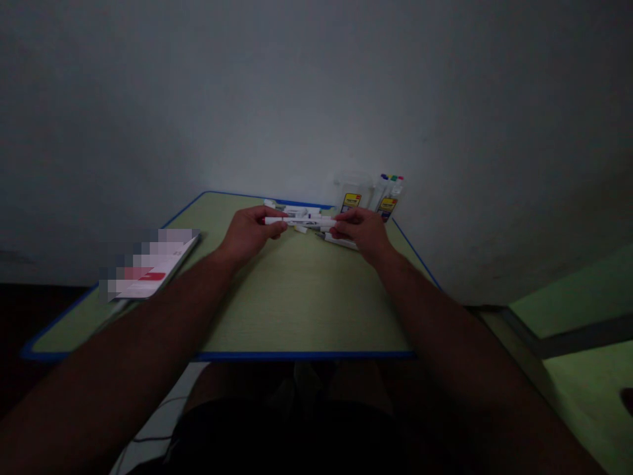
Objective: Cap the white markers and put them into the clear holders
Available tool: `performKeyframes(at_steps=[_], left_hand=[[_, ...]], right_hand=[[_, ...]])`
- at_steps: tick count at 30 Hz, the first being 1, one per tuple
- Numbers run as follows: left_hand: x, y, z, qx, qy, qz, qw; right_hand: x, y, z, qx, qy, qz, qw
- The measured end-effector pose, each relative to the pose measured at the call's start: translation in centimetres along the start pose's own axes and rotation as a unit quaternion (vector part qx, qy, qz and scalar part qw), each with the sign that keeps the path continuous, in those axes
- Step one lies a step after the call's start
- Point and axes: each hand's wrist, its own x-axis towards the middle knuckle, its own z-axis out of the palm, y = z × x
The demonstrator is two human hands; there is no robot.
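A white marker (309, 222) with a red end is held level above the far part of the table. My left hand (250, 231) pinches its red-ended side between thumb and fingers. At the other end, the fingers of my right hand (364, 232) are closed on the same marker. Several loose white markers (297, 212) lie just behind it, partly hidden by it and by my hands. Another marker (341, 241) rests on the table below my right hand, which covers part of it.
A clear plastic case (352, 188) with a yellow and black label stands at the back, beside a second case (389, 201) holding several markers with coloured ends. A tablet-like device (153, 270), partly blurred out, lies at the left of the blue-edged table (306, 310). A wall (297, 99) rises behind.
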Motion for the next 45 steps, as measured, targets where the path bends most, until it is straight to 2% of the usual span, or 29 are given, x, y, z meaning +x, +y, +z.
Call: performKeyframes(at_steps=[3, 9, 15, 22, 39, 45], left_hand=[[0.0, -0.1, 0.0, -0.02, -0.006, -0.006, 1.0], [-0.1, -0.2, 0.1, -0.07, -0.052, -0.008, 0.996], [-0.2, 0.1, 0.2, -0.083, -0.028, -0.022, 0.996], [-0.2, 0.4, 0.5, -0.081, -0.01, -0.009, 0.997], [-0.3, 0.1, 0.9, -0.1, -0.012, 0.01, 0.995], [-0.1, -0.1, 0.8, -0.107, -0.003, -0.009, 0.994]], right_hand=[[0.0, 0.2, -0.1, -0.003, -0.008, -0.001, 1.0], [-0.4, 0.1, 0.2, -0.005, -0.034, 0.002, 0.999], [-0.9, -0.7, 0.8, -0.002, -0.04, 0.006, 0.999], [-1.1, -1.0, 0.8, -0.025, -0.044, -0.001, 0.999], [-0.8, -0.5, 0.8, -0.007, -0.035, 0.013, 0.999], [-0.6, -0.3, 0.7, -0.02, -0.039, 0.031, 0.999]])
